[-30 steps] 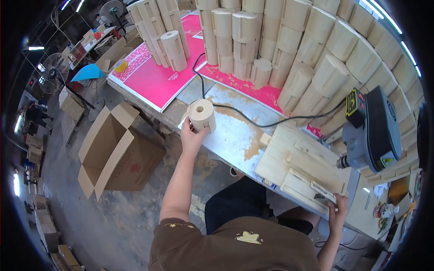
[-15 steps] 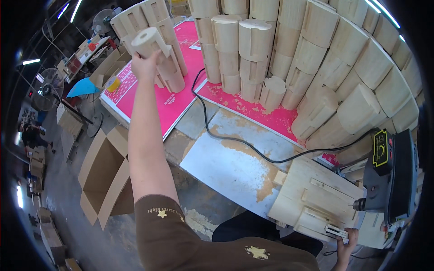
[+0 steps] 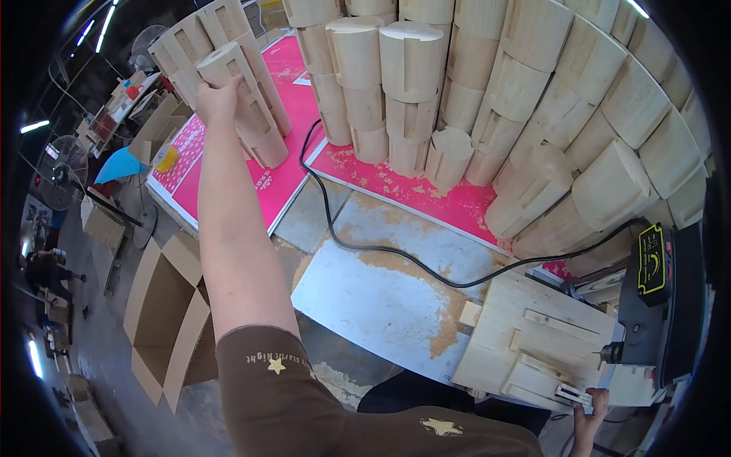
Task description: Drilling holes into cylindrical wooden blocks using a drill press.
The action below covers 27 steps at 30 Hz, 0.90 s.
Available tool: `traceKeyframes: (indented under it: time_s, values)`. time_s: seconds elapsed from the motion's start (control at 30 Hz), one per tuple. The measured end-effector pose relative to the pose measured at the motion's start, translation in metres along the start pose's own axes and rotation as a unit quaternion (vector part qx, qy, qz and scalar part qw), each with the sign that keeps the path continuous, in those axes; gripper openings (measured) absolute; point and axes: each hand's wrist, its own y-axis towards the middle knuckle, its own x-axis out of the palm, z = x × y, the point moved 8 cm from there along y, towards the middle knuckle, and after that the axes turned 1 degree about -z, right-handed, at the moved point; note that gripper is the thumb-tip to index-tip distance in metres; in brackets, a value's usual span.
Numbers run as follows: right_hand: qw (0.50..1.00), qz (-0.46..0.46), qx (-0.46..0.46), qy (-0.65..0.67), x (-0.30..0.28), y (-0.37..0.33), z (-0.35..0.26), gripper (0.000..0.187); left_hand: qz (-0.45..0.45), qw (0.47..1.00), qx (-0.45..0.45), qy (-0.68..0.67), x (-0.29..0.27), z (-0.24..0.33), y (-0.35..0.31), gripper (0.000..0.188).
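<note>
A big stack of round notched wooden blocks (image 3: 533, 114) is seen piled across the far and right side of the table (image 3: 381, 297), resting on pink sheets (image 3: 426, 199) strewn with sawdust. A bare metal patch of the table is covered in sawdust near its right edge. A drill press (image 3: 661, 305) is seen at the right, dark, with a yellow label on its head. A light wooden jig (image 3: 533, 343) is set below the press on the table's near right corner. Open cardboard boxes (image 3: 164, 312) are seen on the floor (image 3: 99, 358) at the left, below the table edge. A black power cable (image 3: 396, 250) is run from the far blocks across the pink sheet and metal toward the press. A smaller stack of blocks (image 3: 259, 122) stands at the far left on a pink sheet. A single wooden block (image 3: 225, 65) is held at the top of that smaller stack, against its neighbours; the left hand (image 3: 215, 99) is closed around it from below, arm stretched out, brown sleeve at the shoulder. The right hand (image 3: 588, 415) is seen at the lower right edge, at the near edge of the jig, fingers touching a small pale part (image 3: 571, 394); whether it is gripped cannot be told.
</note>
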Motion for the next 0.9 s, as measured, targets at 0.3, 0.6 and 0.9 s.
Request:
traceKeyframes:
  time_s: [0.3,0.6,0.9]
  values:
    - [1.000,0.021,-0.012,0.007,0.000,0.005,-0.006,0.040,0.035,0.998,0.054,0.006,0.000,-0.011,0.021,0.079]
    - [1.000,0.006,-0.018,0.015,0.004,0.005,0.000,0.040,-0.164,0.749,0.267,-0.584,-0.124,0.205,-0.223,0.047]
    - [0.996,-0.007,-0.069,-0.048,0.005,0.002,0.007,0.037,-0.174,0.648,0.514,-0.535,-0.293,0.244,-0.354,0.028]
